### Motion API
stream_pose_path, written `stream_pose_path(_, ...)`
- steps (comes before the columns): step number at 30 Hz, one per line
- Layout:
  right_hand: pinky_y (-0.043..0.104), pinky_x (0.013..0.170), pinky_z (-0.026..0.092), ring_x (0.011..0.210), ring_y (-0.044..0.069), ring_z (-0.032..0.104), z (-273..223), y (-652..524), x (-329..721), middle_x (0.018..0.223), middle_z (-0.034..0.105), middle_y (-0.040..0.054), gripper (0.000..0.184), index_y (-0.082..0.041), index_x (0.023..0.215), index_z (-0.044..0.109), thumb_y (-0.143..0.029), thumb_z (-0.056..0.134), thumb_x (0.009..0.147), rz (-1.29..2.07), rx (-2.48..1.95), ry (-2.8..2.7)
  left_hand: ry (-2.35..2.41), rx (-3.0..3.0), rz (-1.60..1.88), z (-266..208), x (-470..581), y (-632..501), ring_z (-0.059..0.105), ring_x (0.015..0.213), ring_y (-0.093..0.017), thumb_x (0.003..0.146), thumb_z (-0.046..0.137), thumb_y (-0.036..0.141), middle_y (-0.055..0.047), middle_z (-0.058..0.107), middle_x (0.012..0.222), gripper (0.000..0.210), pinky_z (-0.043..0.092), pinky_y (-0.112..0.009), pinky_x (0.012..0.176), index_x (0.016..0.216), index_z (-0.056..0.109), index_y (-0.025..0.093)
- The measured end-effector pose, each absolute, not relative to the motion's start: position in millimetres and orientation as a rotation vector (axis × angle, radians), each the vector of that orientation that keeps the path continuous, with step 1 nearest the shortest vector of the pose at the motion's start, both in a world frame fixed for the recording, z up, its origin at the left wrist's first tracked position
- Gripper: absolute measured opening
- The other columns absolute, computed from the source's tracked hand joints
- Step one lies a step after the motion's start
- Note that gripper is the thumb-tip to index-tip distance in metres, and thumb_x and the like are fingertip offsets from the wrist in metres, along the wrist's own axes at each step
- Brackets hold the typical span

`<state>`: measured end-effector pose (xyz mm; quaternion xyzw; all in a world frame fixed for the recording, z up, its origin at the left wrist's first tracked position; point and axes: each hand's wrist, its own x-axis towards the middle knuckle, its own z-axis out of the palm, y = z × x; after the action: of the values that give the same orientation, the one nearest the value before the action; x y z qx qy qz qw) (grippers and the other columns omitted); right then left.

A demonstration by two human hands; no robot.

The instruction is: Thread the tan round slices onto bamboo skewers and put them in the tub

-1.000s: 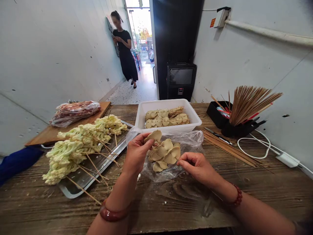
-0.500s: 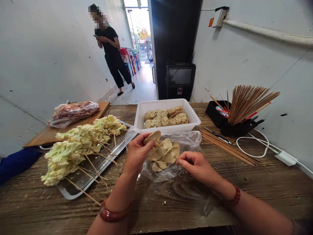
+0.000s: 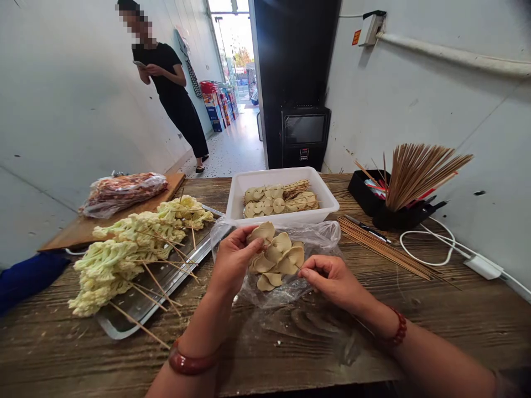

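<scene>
At the middle of the wooden table [image 3: 290, 359], taken as the clock's centre, beige round slices [image 3: 274, 257] lay upon a crumpled clear plastic bag [image 3: 326, 235]; the left hand [image 3: 233, 258], its thumb and fingers closed narrowly, was pinching one slice at their upper left side; the right hand [image 3: 332, 276] was holding a thin stick [image 3: 297, 267] between thumb and finger, near the slices; how deep the stick went, I could not tell.

At twelve o'clock stood a white tub [image 3: 334, 205], its near wall just beyond the left fingers, so the room there was narrow; finished skewers [image 3: 265, 199] lay inside, below the rim. At nine o'clock was a metal tray [image 3: 120, 332] with cauliflower [image 3: 124, 249]; its sticks reached over the tray's edge toward the left forearm, with a strip of wood between. Toward three o'clock lay loose sticks [image 3: 381, 249], apart from the right hand; the room on this side was wider; at six o'clock both forearms crossed the table's near edge.
</scene>
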<state>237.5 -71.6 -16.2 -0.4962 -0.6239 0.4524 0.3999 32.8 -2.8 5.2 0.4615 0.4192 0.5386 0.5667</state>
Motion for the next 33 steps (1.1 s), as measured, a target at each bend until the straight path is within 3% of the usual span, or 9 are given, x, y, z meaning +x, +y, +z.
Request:
stream_pose_path(12,0.023,0.049,0.031,0.05,0.01,0.042,-17.7,-73.1,237.7,0.056,0.051,-0.0019,0.024,-0.012,0.075,0.066,-0.032,0.056,0.083,1.165,-1.254,-1.588,0.923,0.846,1.289,12.5,33.6,-3.1,0.057,0.057,-0.009,0.052,0.086,0.022,-0.001,0.07,0.067,0.033,0.042,-0.019,0.054,0.08,0.071,0.013)
stream_pose_path(33,0.023,0.052,0.034,0.054,0.01,0.043,-22.3,-72.1,240.8,0.06,0.055,-0.0001,0.025,-0.012,0.076,0.069,-0.032,0.058,0.085,1.101,-1.212,-1.648,0.887,0.813,1.24,13.3,31.6,-5.0,0.059,0.057,-0.009,0.052,0.087,0.024,-0.002,0.07,0.067,0.032,0.046,-0.019,0.055,0.078,0.072,0.013)
